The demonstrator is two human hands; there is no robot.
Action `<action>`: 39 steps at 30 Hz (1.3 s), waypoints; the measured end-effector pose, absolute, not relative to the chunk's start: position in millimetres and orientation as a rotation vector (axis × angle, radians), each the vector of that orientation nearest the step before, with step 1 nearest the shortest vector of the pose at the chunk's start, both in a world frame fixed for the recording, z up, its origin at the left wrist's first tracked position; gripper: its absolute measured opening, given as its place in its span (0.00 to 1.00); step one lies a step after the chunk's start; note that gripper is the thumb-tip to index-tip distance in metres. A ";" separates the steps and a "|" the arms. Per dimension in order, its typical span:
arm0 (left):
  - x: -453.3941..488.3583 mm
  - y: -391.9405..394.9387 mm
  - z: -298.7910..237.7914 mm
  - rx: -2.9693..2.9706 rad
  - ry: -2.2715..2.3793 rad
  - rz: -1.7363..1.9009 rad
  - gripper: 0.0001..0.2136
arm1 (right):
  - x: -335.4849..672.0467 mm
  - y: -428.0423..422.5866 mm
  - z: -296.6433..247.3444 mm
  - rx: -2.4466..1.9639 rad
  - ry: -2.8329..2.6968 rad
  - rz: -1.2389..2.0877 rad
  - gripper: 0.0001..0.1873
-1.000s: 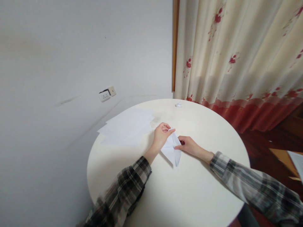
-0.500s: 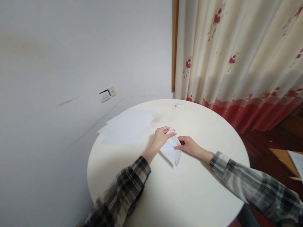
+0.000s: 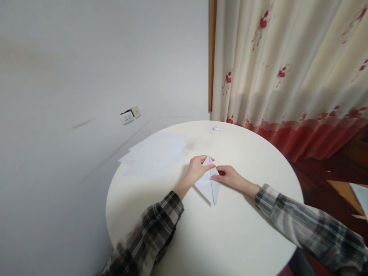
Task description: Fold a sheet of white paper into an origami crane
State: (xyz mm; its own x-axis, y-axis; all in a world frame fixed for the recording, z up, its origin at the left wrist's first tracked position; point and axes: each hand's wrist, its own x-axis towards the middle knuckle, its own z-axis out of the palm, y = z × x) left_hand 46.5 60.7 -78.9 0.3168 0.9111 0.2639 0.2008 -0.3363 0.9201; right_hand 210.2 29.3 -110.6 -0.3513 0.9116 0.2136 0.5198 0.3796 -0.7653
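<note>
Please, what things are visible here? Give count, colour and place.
Round table: 1, white, centre
Folded paper: 1, white, mid-table
Loose sheets: several, white, table's left
Crumpled paper: 1, white, table's far edge
Wall: 1, pale grey, left
Socket: 1, white, on wall
Small plate: 1, beige, beside socket
Curtain: 1, cream-red, upper right
Wooden strip: 1, brown, beside curtain
Floor: 1, dark red, right
Flat piece: 1, tan, right edge
Sheet: 1, white, right edge
Unclear object: 1, dark, lower right
Sleeves: 2, black-grey plaid, left and right
Left hand, right hand: 2, on folded paper
</note>
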 end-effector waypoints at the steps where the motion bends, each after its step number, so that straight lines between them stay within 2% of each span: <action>1: 46.6 60.5 -78.6 1.757 1.004 1.072 0.10 | 210.3 29.0 -109.5 -1.224 -1.996 0.807 0.18; 4: 46.5 60.0 -77.9 1.768 1.004 1.072 0.11 | 210.1 28.0 -107.0 -1.193 -1.956 0.865 0.23; 9: 46.4 59.1 -77.0 1.764 1.023 1.079 0.11 | 209.9 26.7 -105.3 -1.153 -1.972 0.847 0.24; 16: 44.6 59.5 -78.2 1.728 1.036 1.087 0.12 | 216.7 26.6 -102.5 -1.112 -2.062 0.787 0.22; 23: 45.7 58.6 -79.0 1.652 1.013 1.092 0.12 | 220.1 26.5 -104.8 -1.112 -2.036 0.813 0.16; 34: 38.9 59.6 -79.6 1.711 0.982 0.992 0.10 | 217.4 28.2 -109.8 -1.218 -2.004 0.696 0.19; 39: 33.5 58.0 -77.9 1.893 1.150 0.932 0.08 | 218.6 29.1 -109.0 -1.195 -1.988 0.762 0.15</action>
State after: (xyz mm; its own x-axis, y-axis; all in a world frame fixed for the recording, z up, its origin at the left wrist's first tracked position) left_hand 33.5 58.0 -77.9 0.3401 0.9169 0.2091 0.3945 -0.3409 0.8533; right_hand 218.6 29.1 -109.0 -0.3419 0.9044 0.2553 0.5017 0.4053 -0.7642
